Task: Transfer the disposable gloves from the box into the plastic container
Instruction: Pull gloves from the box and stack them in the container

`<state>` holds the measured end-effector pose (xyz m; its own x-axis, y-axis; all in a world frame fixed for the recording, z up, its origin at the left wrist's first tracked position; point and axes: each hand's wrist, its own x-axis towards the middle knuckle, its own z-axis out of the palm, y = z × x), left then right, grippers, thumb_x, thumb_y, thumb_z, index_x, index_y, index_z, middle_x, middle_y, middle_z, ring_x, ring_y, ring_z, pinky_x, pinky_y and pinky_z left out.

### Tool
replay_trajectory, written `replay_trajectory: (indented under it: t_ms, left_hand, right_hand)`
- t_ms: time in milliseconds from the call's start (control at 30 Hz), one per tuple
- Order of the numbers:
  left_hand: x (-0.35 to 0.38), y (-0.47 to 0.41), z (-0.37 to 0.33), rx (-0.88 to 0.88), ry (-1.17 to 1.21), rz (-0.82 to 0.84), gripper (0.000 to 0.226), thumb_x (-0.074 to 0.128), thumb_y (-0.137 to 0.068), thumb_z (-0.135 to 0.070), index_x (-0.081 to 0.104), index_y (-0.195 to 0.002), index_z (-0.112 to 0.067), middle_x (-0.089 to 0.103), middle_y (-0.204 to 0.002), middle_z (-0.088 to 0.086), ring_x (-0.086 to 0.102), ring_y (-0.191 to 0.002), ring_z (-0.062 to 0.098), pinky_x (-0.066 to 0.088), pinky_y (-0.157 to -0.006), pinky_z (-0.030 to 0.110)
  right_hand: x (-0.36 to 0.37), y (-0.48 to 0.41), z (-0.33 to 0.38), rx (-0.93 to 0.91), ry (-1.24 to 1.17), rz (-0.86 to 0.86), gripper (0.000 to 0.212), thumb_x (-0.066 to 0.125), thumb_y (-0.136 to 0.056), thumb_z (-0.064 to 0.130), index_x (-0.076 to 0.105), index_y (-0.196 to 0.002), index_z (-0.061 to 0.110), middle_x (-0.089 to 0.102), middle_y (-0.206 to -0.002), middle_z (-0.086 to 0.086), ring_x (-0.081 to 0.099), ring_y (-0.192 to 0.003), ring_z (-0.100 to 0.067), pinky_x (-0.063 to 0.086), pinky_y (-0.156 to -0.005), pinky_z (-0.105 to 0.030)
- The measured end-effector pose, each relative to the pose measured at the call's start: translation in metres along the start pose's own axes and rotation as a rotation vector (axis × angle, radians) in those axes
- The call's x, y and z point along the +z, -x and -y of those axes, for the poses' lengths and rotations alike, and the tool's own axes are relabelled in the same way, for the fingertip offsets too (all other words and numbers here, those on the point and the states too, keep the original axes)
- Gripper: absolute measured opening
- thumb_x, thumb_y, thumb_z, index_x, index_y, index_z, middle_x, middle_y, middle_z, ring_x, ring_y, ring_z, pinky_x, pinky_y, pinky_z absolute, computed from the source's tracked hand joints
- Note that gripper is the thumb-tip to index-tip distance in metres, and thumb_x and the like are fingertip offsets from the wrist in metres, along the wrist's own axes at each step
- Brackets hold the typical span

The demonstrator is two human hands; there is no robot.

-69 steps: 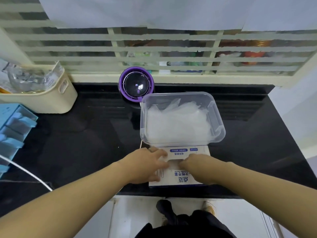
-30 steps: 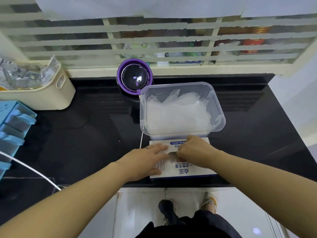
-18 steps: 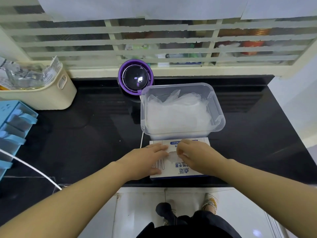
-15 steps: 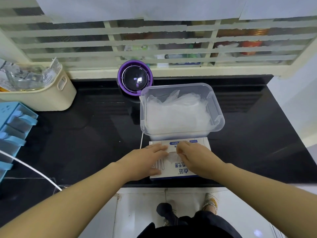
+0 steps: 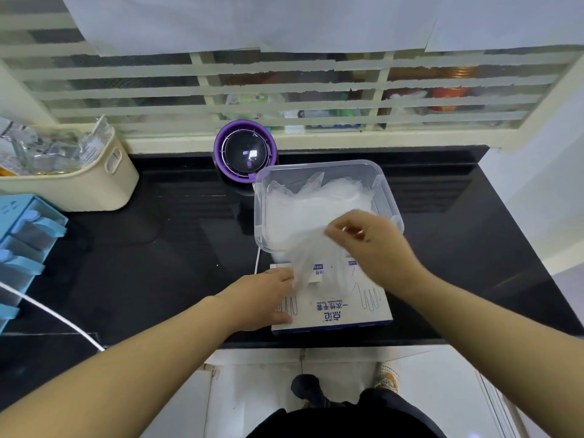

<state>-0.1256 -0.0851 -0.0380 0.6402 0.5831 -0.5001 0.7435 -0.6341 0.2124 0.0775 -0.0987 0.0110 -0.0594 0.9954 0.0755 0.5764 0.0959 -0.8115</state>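
Readable print stands on the top face of the glove box point(image 5: 344, 311) only, in blue on white, upside down to the camera. Far line, small: "Disposable Gloves". Middle line: "一次性手套". Near line, largest: two brand characters, apparently "点论". A glove outline drawing flanks the print on the left and right. The blue labels at the far edge are too small to read.
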Motion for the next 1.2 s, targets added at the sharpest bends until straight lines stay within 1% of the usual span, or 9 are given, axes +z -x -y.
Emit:
replay_trajectory:
  t_ms: [133, 233, 333, 433, 567, 700, 833, 1000, 1200]
  left_hand:
    - [-0.006, 0.001, -0.002, 0.023, 0.031, 0.028, 0.070, 0.058, -0.094, -0.038, 0.020, -0.153, -0.030, 0.012, -0.159, -0.018, 0.019, -0.144, 0.007, 0.030, -0.114, 0.031]
    - [-0.024, 0.003, -0.005, 0.011, 0.197, 0.001, 0.053, 0.058, -0.095, -0.037, 0.039, -0.144, -0.034, 0.035, -0.150, -0.020, 0.037, -0.133, 0.000, 0.033, -0.108, 0.022]
    - [-0.062, 0.007, -0.004, 0.004, 0.537, -0.164, 0.023, 0.055, -0.096, -0.022, 0.063, -0.112, -0.037, 0.065, -0.112, -0.023, 0.060, -0.100, -0.010, 0.048, -0.091, 0.015]
    - [-0.106, 0.009, 0.007, -0.062, 1.061, -0.440, 0.029, 0.044, -0.098, -0.006, 0.068, -0.102, -0.021, 0.074, -0.099, -0.005, 0.069, -0.094, 0.011, 0.055, -0.084, 0.025]
    - [-0.145, 0.019, 0.013, -0.018, 1.652, -0.484, 0.056, 0.046, -0.086, -0.056, 0.054, -0.127, -0.018, 0.071, -0.105, 0.014, 0.072, -0.090, 0.024, 0.058, -0.070, 0.032]
    - [-0.148, 0.012, 0.002, -0.016, 1.472, -0.456, 0.068, 0.062, -0.080, -0.048, 0.037, -0.140, -0.030, 0.074, -0.101, 0.006, 0.071, -0.094, 0.021, 0.057, -0.084, 0.038]
    - [-0.134, -0.008, 0.002, -0.139, 1.284, -0.533, 0.076, 0.069, -0.087, -0.014, 0.028, -0.149, -0.026, 0.074, -0.094, 0.000, 0.071, -0.090, 0.016, 0.056, -0.085, 0.035]
    - [-0.125, -0.012, 0.013, -0.380, 1.218, -0.355, 0.066, 0.054, -0.092, -0.047, 0.030, -0.149, -0.023, 0.054, -0.131, 0.005, 0.060, -0.088, 0.011, 0.058, -0.069, 0.029]
    - [-0.135, -0.011, 0.022, -0.435, 1.520, -0.386, 0.050, 0.044, -0.094, -0.056, 0.053, -0.127, -0.020, 0.069, -0.100, 0.012, 0.070, -0.087, 0.021, 0.056, -0.071, 0.030]
  right_hand:
    - [-0.035, -0.017, 0.025, -0.049, -0.041, -0.115, 0.010, 0.059, -0.091, 0.027, 0.069, -0.091, 0.025, 0.064, -0.084, 0.017, 0.059, -0.075, -0.004, 0.048, -0.072, -0.014]
    - [-0.057, -0.027, 0.041, -0.086, -0.011, -0.128, 0.011, 0.060, -0.091, 0.025, 0.070, -0.094, 0.026, 0.066, -0.090, 0.013, 0.061, -0.083, -0.003, 0.049, -0.077, -0.013]
    - [-0.076, -0.034, 0.054, -0.153, 0.100, -0.110, 0.012, 0.060, -0.090, 0.026, 0.071, -0.095, 0.027, 0.067, -0.093, 0.012, 0.061, -0.086, -0.002, 0.047, -0.076, -0.010]
    - [-0.091, -0.043, 0.066, -0.228, 0.202, -0.084, 0.010, 0.060, -0.091, 0.027, 0.069, -0.091, 0.031, 0.066, -0.094, 0.011, 0.058, -0.084, -0.003, 0.047, -0.077, -0.016]
    - [-0.096, -0.060, 0.073, -0.384, 0.461, 0.029, 0.017, 0.059, -0.092, 0.027, 0.073, -0.101, 0.023, 0.065, -0.099, 0.007, 0.056, -0.086, -0.007, 0.039, -0.073, -0.011]
    - [-0.081, -0.075, 0.067, -0.460, 0.590, 0.139, 0.019, 0.059, -0.092, 0.030, 0.073, -0.103, 0.024, 0.065, -0.103, 0.007, 0.054, -0.095, -0.011, 0.045, -0.087, -0.035]
    - [-0.065, -0.088, 0.053, -0.405, 0.669, 0.275, 0.022, 0.055, -0.094, 0.032, 0.070, -0.109, 0.028, 0.062, -0.112, 0.008, 0.048, -0.102, -0.009, 0.040, -0.093, -0.030]
    - [-0.057, -0.102, 0.045, -0.365, 0.664, 0.288, 0.024, 0.052, -0.095, 0.031, 0.069, -0.112, 0.027, 0.061, -0.115, 0.007, 0.047, -0.102, -0.008, 0.040, -0.093, -0.028]
    - [-0.063, -0.114, 0.051, -0.364, 0.635, 0.320, 0.023, 0.053, -0.095, 0.030, 0.069, -0.112, 0.027, 0.061, -0.112, 0.009, 0.049, -0.101, -0.008, 0.040, -0.092, -0.026]
